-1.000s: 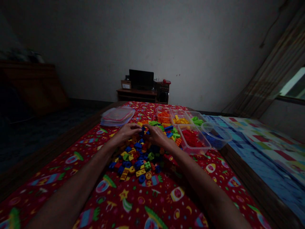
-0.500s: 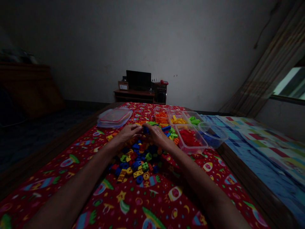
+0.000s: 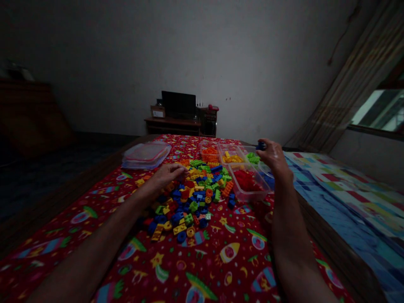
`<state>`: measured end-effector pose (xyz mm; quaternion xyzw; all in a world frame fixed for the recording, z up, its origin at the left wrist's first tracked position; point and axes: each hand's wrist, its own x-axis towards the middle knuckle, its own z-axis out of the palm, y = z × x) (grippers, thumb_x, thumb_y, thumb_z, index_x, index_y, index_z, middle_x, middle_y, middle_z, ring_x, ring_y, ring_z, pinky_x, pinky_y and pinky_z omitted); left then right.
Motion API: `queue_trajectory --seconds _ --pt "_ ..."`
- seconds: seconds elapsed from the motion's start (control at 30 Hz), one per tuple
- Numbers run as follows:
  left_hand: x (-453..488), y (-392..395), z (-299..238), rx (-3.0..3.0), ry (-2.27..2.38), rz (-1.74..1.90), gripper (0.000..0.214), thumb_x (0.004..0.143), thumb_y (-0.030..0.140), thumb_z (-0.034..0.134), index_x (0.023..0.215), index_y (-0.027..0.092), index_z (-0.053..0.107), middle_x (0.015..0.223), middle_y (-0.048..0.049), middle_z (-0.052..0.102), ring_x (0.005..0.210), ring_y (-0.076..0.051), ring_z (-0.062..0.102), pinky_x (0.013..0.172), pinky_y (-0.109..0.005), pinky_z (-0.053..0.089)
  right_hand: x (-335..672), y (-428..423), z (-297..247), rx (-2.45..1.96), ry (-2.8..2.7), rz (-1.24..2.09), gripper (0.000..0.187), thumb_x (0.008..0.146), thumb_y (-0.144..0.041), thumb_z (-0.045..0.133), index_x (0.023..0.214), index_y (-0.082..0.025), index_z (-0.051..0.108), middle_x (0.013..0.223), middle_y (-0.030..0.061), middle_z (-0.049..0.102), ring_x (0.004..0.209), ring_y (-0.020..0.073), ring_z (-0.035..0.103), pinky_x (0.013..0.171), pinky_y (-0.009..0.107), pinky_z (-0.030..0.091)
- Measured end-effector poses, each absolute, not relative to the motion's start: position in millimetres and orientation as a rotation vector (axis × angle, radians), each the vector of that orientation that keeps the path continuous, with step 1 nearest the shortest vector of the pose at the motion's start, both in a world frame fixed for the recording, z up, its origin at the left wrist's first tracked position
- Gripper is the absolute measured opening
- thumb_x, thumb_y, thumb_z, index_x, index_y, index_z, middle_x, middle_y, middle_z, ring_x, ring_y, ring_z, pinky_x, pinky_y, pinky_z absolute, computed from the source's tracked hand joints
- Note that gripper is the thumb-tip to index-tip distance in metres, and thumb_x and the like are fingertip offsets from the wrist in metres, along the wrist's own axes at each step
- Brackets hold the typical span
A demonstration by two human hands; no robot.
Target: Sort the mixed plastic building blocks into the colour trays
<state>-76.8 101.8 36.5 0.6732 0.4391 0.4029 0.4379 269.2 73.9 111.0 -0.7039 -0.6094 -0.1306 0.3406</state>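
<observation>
A dark blue building block is pinched between the fingertips of my right hand, raised above the round clear tub that has blue blocks in it. Over the left side of a mixed pile of building blocks is my left hand. Its fingers are closed together, and whatever they hold, if anything, is too small to make out. The pile has blue, green, yellow, orange and red pieces. My right hand and forearm partly cover the round tub.
Clear boxes hold orange blocks, yellow blocks, green blocks and red blocks. Stacked plastic lids lie at the far left of the red patterned cloth. A bed stands to the right.
My right hand has moved from the pile, beside my left hand, to the right and up with the blue block. My left hand stays over the pile. The view has shifted slightly.
</observation>
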Motion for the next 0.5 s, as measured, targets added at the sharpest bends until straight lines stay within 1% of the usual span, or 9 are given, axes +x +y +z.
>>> queue_trajectory --seconds 0.07,0.13,0.23,0.33,0.37,0.43,0.5 --pt "-78 102 38 1.741 1.139 0.982 0.05 0.056 0.064 0.066 0.074 0.017 0.067 0.075 -0.0056 0.071 0.076 -0.024 0.066 0.071 -0.033 0.053 294 69 107 -2.013 -1.538 -0.343 0.044 0.071 -0.014 0.054 0.114 -0.014 0.064 0.101 0.0128 0.068 0.094 0.0224 0.062 0.082 0.031 0.045" --pt "-84 103 44 1.864 1.219 0.959 0.044 0.061 0.06 0.063 0.073 0.018 0.068 0.078 -0.0049 0.072 0.078 -0.024 0.065 0.071 -0.032 0.052 309 66 101 -2.165 -1.523 -0.252 0.041 0.071 -0.014 0.055 0.111 -0.014 0.066 0.101 0.0132 0.068 0.094 0.0226 0.062 0.081 0.031 0.045" --pt "-104 107 57 2.096 1.44 0.945 0.038 0.07 0.054 0.054 0.079 0.02 0.07 0.08 -0.0034 0.072 0.08 -0.024 0.064 0.069 -0.028 0.05 317 64 97 -2.285 -1.534 -0.048 0.038 0.075 -0.017 0.056 0.11 -0.011 0.066 0.091 0.013 0.069 0.085 0.0213 0.065 0.077 0.03 0.046" --pt "-133 111 67 2.235 1.771 0.959 0.042 0.077 0.051 0.044 0.087 0.02 0.07 0.08 -0.0045 0.071 0.077 -0.024 0.064 0.068 -0.029 0.049 312 62 102 -2.219 -1.549 -0.079 0.037 0.08 -0.024 0.052 0.112 -0.009 0.065 0.081 0.0128 0.069 0.077 0.0205 0.065 0.075 0.03 0.046" --pt "-143 111 67 2.24 1.861 0.958 0.045 0.078 0.051 0.04 0.09 0.019 0.07 0.084 -0.0058 0.071 0.079 -0.025 0.064 0.07 -0.03 0.049 309 61 105 -2.167 -1.551 -0.117 0.038 0.082 -0.026 0.05 0.113 -0.009 0.065 0.08 0.0127 0.069 0.076 0.0204 0.065 0.075 0.031 0.047" --pt "-161 109 59 2.226 1.946 0.927 0.052 0.081 0.052 0.033 0.101 0.018 0.067 0.097 -0.0087 0.07 0.089 -0.027 0.063 0.081 -0.035 0.049 298 59 113 -2.054 -1.576 -0.166 0.039 0.084 -0.029 0.049 0.114 -0.011 0.065 0.081 0.0123 0.07 0.077 0.0203 0.065 0.075 0.031 0.047" --pt "-180 104 40 2.226 1.933 0.891 0.059 0.082 0.05 0.028 0.115 0.014 0.061 0.115 -0.0126 0.064 0.106 -0.028 0.058 0.096 -0.04 0.043 284 59 120 -1.96 -1.636 -0.183 0.038 0.084 -0.031 0.049 0.113 -0.013 0.066 0.084 0.0121 0.07 0.081 0.021 0.064 0.077 0.031 0.046"
